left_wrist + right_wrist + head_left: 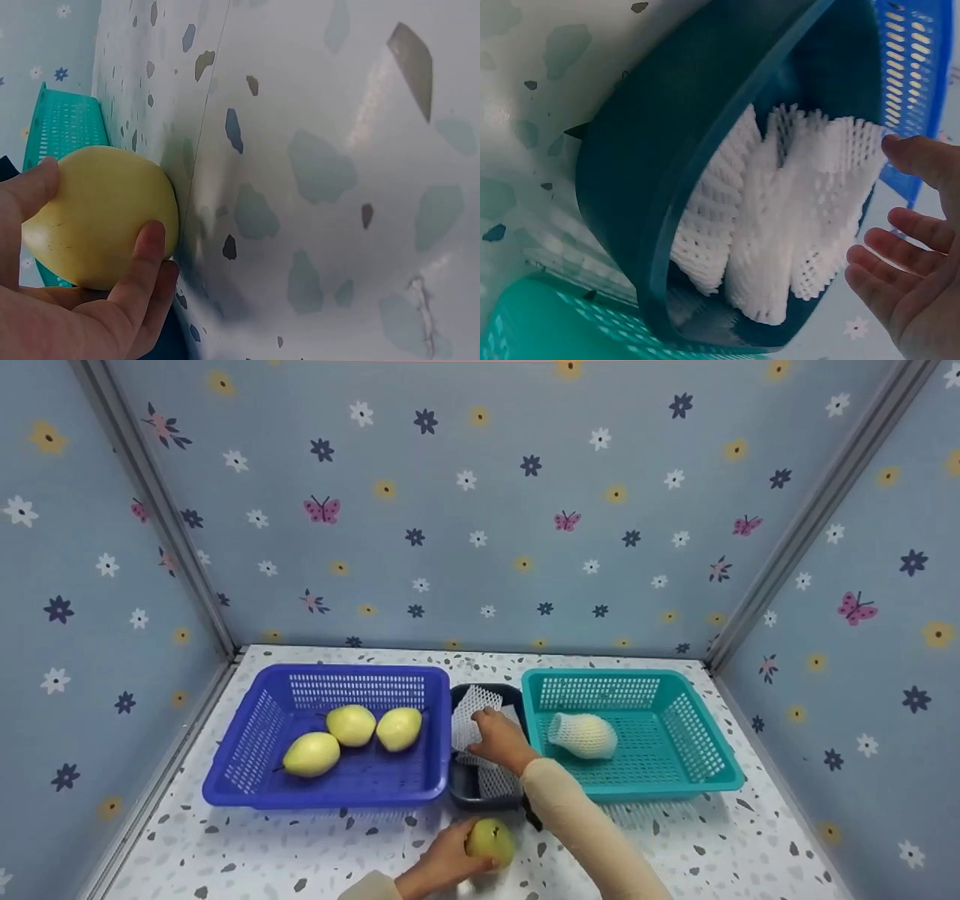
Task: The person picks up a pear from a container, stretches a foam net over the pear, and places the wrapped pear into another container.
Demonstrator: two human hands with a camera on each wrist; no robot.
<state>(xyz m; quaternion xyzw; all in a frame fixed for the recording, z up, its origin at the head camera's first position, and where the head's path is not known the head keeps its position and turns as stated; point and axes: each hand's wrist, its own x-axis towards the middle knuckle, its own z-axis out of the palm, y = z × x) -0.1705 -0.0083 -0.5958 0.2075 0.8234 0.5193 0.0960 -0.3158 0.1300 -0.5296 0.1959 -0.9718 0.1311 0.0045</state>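
Note:
My left hand (pixel 450 856) grips a yellow-green pear (pixel 493 844) low at the front of the table; the left wrist view shows thumb and fingers around its sides. My right hand (pixel 504 741) reaches over a dark bin (pixel 465 789) holding several white foam net sleeves (pixel 769 217). In the right wrist view its fingers (pixel 904 251) are spread apart, with the thumb tip right at the edge of one sleeve. A pear in a foam net (pixel 585 735) lies in the teal basket (pixel 637 793). Three bare pears (pixel 351 725) lie in the blue basket (pixel 330 799).
The blue basket stands left of the dark bin and the teal one to its right, both close beside it. A speckled white table (pixel 247 855) carries them all. Flower-patterned panels (pixel 480 510) enclose the back and both sides.

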